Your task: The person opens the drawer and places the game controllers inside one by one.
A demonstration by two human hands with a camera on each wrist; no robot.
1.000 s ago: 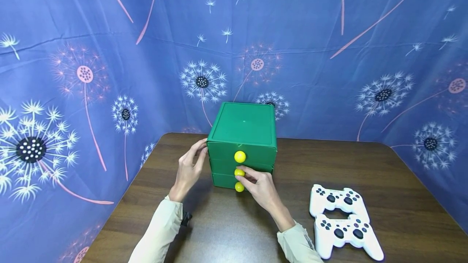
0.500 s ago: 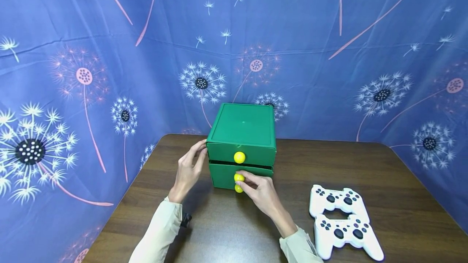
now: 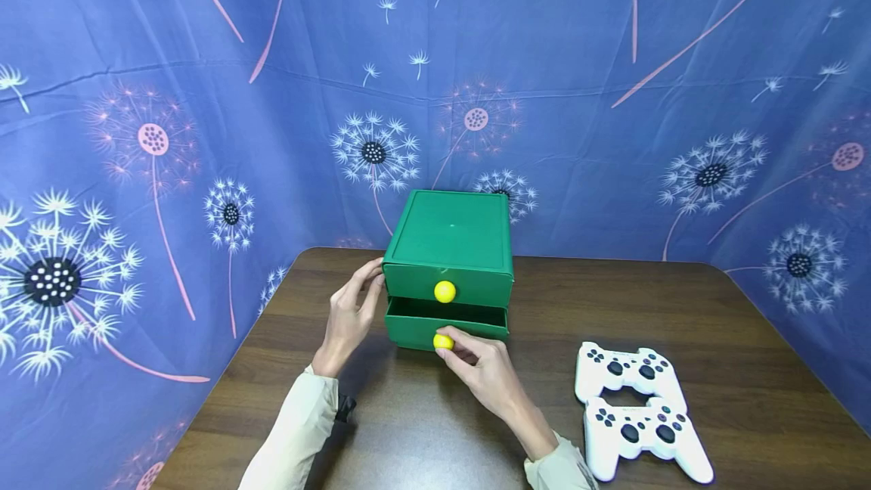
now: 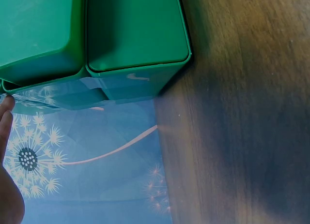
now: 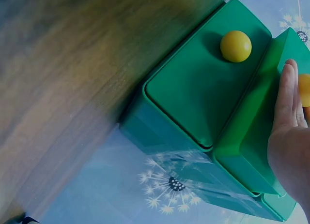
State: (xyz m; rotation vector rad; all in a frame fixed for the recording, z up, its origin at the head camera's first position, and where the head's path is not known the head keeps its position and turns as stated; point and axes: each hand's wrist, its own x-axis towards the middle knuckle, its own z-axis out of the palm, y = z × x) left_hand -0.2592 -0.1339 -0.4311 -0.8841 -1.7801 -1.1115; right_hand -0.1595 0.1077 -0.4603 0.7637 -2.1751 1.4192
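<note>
A green drawer cabinet [image 3: 452, 229] stands at the back middle of the table, with round yellow knobs on its drawer fronts. Its middle drawer [image 3: 408, 329] is pulled partway out, leaving a dark gap beneath the top drawer [image 3: 411, 280]. My right hand [image 3: 491, 373] pinches the middle drawer's yellow knob [image 3: 443, 342] between thumb and fingers. At the cabinet's front left edge, my left hand [image 3: 348, 320] rests its fingertips against the side. The bottom drawer [image 4: 140, 30] is closed; its knob [image 5: 236, 46] shows in the right wrist view but is hidden in the head view.
Two white game controllers [image 3: 633, 373] [image 3: 646, 437] lie one in front of the other on the wooden table [image 3: 748, 369], right of my right forearm. Behind the table hangs a blue dandelion-print cloth [image 3: 578, 97].
The middle drawer has slid out toward me with my right hand gripping its knob, and its gap has widened. The bottom knob is now covered. My left hand stays at the cabinet's side.
</note>
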